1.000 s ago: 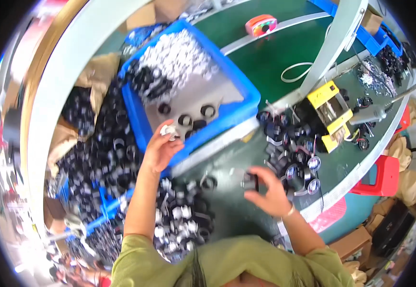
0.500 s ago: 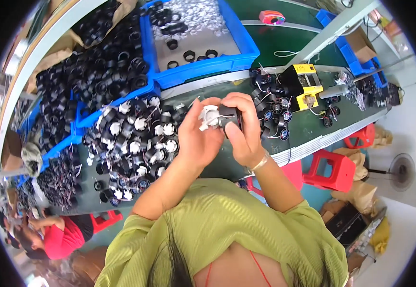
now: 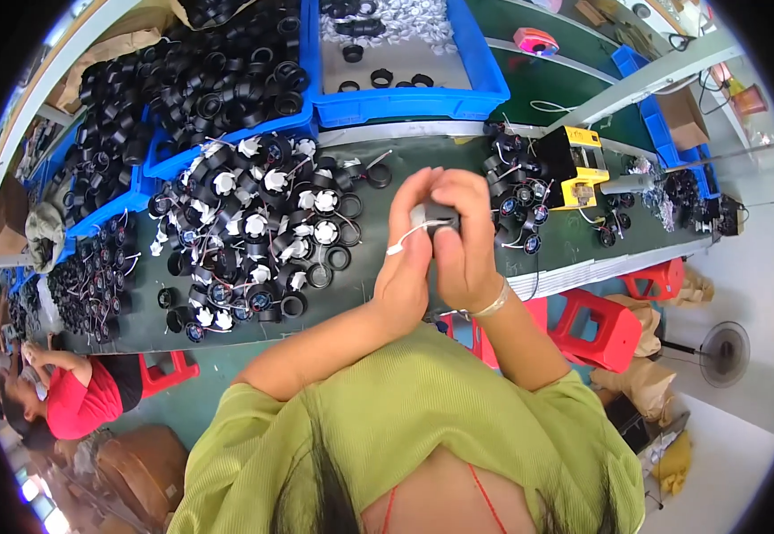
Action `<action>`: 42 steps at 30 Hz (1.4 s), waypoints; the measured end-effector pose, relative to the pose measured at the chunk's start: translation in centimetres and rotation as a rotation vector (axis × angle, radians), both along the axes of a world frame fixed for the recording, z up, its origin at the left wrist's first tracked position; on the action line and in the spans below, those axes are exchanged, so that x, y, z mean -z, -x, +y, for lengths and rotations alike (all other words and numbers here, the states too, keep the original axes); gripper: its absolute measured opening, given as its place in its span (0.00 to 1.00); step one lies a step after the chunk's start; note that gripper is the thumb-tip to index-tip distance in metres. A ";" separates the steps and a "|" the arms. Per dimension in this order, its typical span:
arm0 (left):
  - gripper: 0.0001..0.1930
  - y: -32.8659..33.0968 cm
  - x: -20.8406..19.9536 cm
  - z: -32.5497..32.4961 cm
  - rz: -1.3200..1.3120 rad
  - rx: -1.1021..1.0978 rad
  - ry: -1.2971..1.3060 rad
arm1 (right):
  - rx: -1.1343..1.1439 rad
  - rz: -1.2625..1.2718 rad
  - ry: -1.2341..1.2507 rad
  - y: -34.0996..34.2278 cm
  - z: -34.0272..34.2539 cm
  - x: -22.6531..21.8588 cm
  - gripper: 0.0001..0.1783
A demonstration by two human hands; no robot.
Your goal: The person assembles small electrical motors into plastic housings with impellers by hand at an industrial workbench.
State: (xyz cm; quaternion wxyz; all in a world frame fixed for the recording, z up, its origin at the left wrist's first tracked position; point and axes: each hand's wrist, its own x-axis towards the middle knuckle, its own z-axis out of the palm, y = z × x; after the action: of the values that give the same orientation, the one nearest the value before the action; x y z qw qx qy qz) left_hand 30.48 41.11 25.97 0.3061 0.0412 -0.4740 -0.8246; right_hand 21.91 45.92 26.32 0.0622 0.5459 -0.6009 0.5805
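Note:
Both hands are raised over the near side of the green bench, cupped around one black cylindrical part (image 3: 441,214) with a thin white wire. My left hand (image 3: 406,267) closes on its left side, and the wire runs out across that thumb. My right hand (image 3: 469,236) wraps the other side, thumb pressed near the lower edge. Fingers hide most of the part, including the white piece at its left end. Left of the hands lies a heap of black cylinders with white caps and wires (image 3: 253,225). A few black rings (image 3: 340,258) lie at the heap's near edge.
Blue bins (image 3: 485,105) at the back hold black rings and white pieces. A yellow-and-black device (image 3: 580,169) stands to the right, beside more wired parts (image 3: 520,191). Red stools (image 3: 593,327) stand beyond the bench edge. A person in red (image 3: 84,396) sits at far left.
The hands have drawn together around the black part, and the white piece that showed at its left end is now mostly covered. The view has shifted slightly, moving the bench about in the picture.

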 end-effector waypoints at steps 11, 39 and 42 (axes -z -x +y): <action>0.21 1.3 1.9 -1.2 -0.193 0.224 -0.562 | -0.090 -0.675 -0.192 0.4 1.3 2.6 0.13; 0.31 0.6 0.5 -2.2 -0.149 0.068 0.379 | -0.180 -0.192 -0.072 1.2 0.8 1.5 0.18; 0.26 -0.8 3.5 -3.0 -0.275 0.142 -0.450 | -0.193 -0.086 -0.382 1.0 -1.1 3.8 0.16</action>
State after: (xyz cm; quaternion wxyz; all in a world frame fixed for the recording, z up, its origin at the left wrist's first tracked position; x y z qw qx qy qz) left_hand 31.25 38.10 22.51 0.1634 0.1864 -0.3178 -0.9152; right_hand 20.95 44.83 22.50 -0.1239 0.5776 -0.6470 0.4821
